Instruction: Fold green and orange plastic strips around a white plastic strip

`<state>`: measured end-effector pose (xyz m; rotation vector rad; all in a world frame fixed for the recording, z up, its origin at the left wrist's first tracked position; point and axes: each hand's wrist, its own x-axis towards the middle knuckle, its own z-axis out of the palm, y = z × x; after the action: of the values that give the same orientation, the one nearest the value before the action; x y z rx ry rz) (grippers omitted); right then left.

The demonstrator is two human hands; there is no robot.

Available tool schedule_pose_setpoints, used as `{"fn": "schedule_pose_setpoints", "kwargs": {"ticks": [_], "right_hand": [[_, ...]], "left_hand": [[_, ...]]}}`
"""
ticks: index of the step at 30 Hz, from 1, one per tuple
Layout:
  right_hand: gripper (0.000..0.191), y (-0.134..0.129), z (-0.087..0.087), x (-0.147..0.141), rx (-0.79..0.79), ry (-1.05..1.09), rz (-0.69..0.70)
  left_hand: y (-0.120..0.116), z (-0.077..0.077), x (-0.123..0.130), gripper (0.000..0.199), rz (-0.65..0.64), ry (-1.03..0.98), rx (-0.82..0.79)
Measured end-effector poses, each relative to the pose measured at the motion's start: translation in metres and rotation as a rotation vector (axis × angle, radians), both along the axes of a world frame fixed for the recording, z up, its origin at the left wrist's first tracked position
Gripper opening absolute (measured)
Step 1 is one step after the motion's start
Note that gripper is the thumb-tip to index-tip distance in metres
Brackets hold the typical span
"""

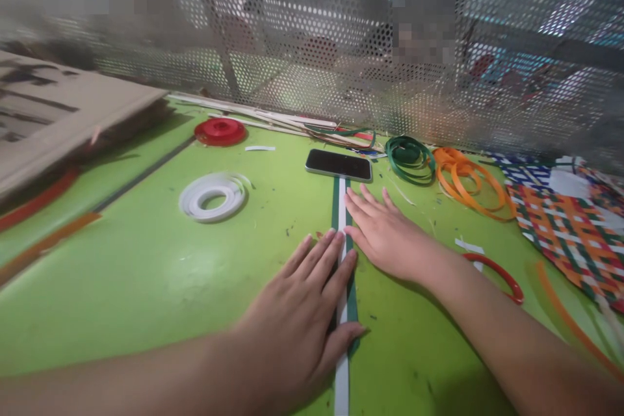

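A white strip [342, 377] runs up the green table between dark green strips [335, 205], its far end reaching a black phone [338, 165] that lies flat. My left hand [305, 312] lies spread over the strips, fingers apart, covering part of them. Farther up, my right hand [383, 231] rests with fingers spread, its fingertips touching the right edge of the strips. Neither hand is gripping anything.
White roll [213, 197] and red roll [220, 131] lie left; green coil [410, 160], orange coil [470, 182] and woven piece [575, 234] right. Cardboard [73, 104] is at far left. A perforated metal screen [312, 45] stands behind.
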<state>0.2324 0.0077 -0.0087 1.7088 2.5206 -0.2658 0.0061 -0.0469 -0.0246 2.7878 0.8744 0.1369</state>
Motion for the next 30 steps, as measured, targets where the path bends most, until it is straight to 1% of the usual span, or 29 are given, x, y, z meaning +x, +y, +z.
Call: {"fn": "schedule_pose_setpoints", "kwargs": {"ticks": [7,9,10,12,13,14,15,16,17,18,20,22,24,27,30], "right_hand": [[0.072,0.001,-0.004,-0.001,0.009,-0.024,0.0],[0.071,0.001,0.0,0.001,0.015,-0.035,0.009],[0.071,-0.001,0.005,0.003,0.029,-0.03,0.015],[0.07,-0.01,0.02,0.007,0.096,0.018,0.028],[0.065,-0.017,0.031,0.008,0.142,0.065,0.033],[0.056,-0.026,0.041,0.009,0.182,0.125,0.04],[0.044,-0.035,0.051,0.01,0.182,0.176,0.052],[0.031,-0.045,0.059,0.009,0.143,0.207,0.065],[0.021,-0.056,0.065,0.008,0.079,0.223,0.069],[0.015,-0.065,0.068,0.006,0.024,0.238,0.076],[0.013,-0.082,0.065,0.003,-0.082,0.25,0.097],[0.009,-0.093,0.054,0.0,-0.167,0.258,0.102],[0.01,-0.099,0.04,-0.002,-0.213,0.282,0.096],[0.017,-0.103,0.025,-0.004,-0.212,0.368,0.093],[0.02,-0.105,0.019,-0.007,-0.216,0.447,0.091]], "left_hand": [[0.0,0.003,0.001,0.082,-0.066,-0.009,0.017],[0.0,0.003,0.001,0.082,-0.065,-0.009,0.004],[0.0,0.003,0.0,0.082,-0.064,-0.009,-0.005],[0.001,0.003,0.0,0.082,-0.07,-0.015,-0.024],[0.001,0.004,-0.001,0.082,-0.072,-0.02,-0.03],[0.001,0.005,-0.001,0.082,-0.074,-0.027,-0.036],[0.001,0.006,-0.001,0.082,-0.073,-0.033,-0.043],[0.003,0.008,-0.002,0.082,-0.071,-0.035,-0.053],[0.005,0.011,-0.003,0.081,-0.068,-0.031,-0.068],[0.008,0.015,-0.004,0.079,-0.066,-0.023,-0.085],[0.016,0.024,-0.007,0.077,-0.077,-0.001,-0.124],[0.027,0.032,-0.011,0.076,-0.12,0.023,-0.16],[0.038,0.037,-0.015,0.077,-0.176,0.044,-0.177],[0.046,0.038,-0.018,0.078,-0.209,0.064,-0.17],[0.046,0.034,-0.018,0.077,-0.217,0.075,-0.166]]}}
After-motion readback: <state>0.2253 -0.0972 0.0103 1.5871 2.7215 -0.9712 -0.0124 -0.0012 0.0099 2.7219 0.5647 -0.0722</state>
